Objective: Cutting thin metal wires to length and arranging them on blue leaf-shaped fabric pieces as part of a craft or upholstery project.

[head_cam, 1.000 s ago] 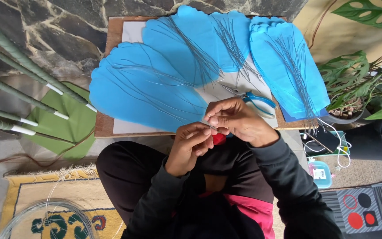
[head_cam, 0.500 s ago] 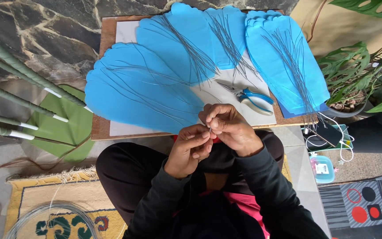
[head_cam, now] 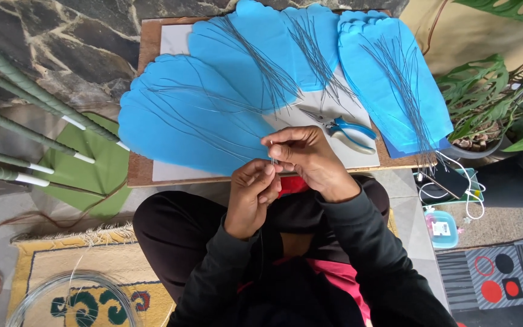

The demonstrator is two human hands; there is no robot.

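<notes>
My left hand (head_cam: 254, 192) and my right hand (head_cam: 307, 158) meet over my lap at the near edge of a wooden board (head_cam: 146, 72). Both pinch a thin grey wire (head_cam: 271, 152) between thumb and fingertips; its tip stands up just above my right fingers. A red thing (head_cam: 293, 185) shows below my hands, mostly hidden. On the board lie large blue paper petals (head_cam: 183, 121) with thin wires fanned across them, and more blue petals (head_cam: 388, 79) at the right. Blue-handled pliers (head_cam: 349, 130) rest just beyond my right hand.
Green wrapped stems (head_cam: 25, 103) and a green paper leaf (head_cam: 92, 169) lie left. A coil of wire (head_cam: 68, 297) sits on a yellow rug bottom left. Potted plants (head_cam: 491, 115), a phone with cable (head_cam: 449, 181) and a small box (head_cam: 442, 229) are at the right.
The view has shifted a little, and my hands have stayed joined on the wire, working it slightly to the right along the board's edge.
</notes>
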